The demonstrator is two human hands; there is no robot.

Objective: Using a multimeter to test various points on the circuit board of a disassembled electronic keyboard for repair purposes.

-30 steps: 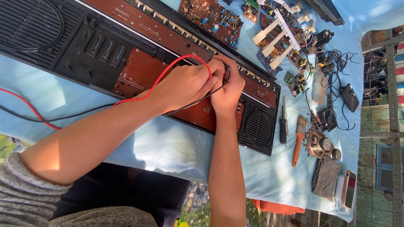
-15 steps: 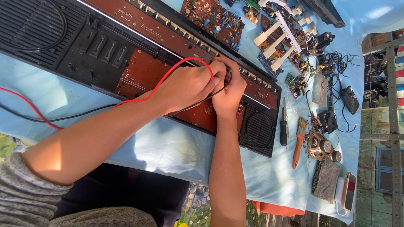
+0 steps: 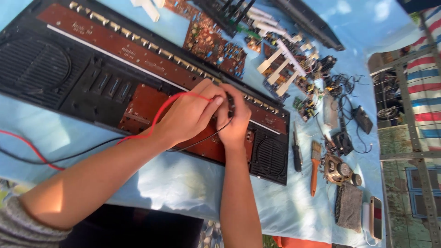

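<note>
On the long black-and-brown stereo panel at centre, the left hand pinches a red wire beside the right hand, fingers curled round a small dark part, with a brush at three o'clock.

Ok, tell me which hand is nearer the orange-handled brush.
The right hand. It rests on the keyboard's circuit board just left of the brush in the picture; the left hand lies beyond it, farther away.
</note>
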